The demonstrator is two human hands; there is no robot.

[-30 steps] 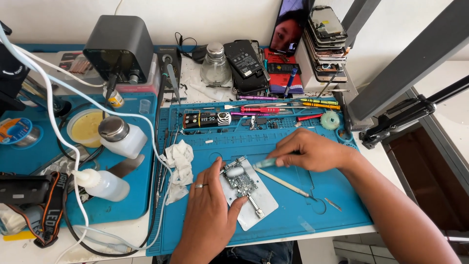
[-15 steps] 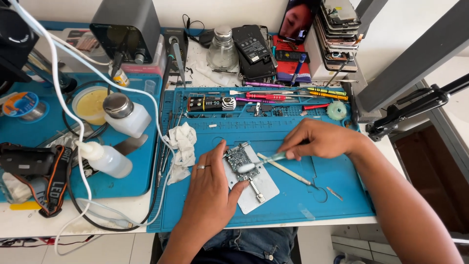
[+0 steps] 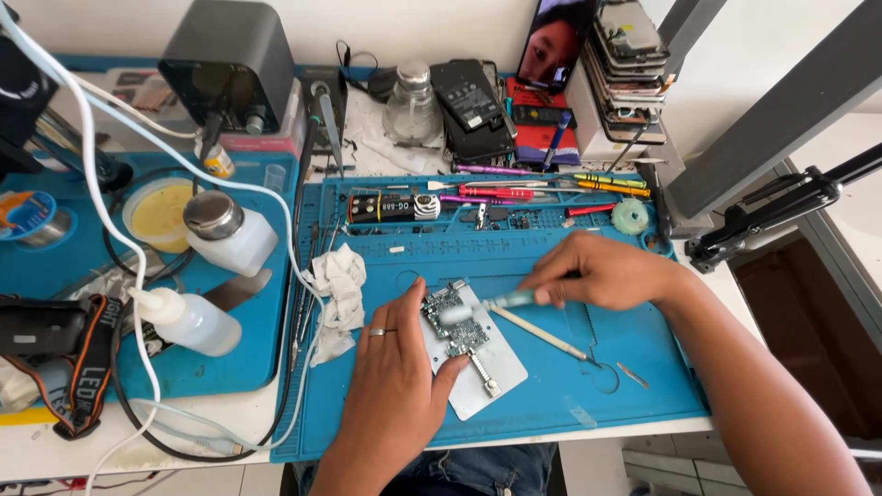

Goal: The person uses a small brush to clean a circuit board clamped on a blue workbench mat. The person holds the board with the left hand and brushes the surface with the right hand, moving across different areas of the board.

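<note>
Blue work mat [image 3: 551, 386], front of the bench: a small circuit board [image 3: 453, 321] lies clamped on a white holder plate [image 3: 487, 377], near the mat's middle.

Left hand [image 3: 395, 377]: flat on the mat, ring on one finger, thumb and forefinger pressing the plate's left edge; it grips nothing.

Right hand [image 3: 602, 271]: fingers closed around a pale green brush [image 3: 487, 305], its blurred tip on the board.

Thin cream stick [image 3: 537, 332]: lying on the mat, just right of the plate.

Crumpled white tissue [image 3: 338, 285]: left of the board.

Two white squeeze bottles [image 3: 197, 320]: on the left-hand blue mat.

Row of screwdrivers [image 3: 524, 191]: along the mat's far edge.
</note>
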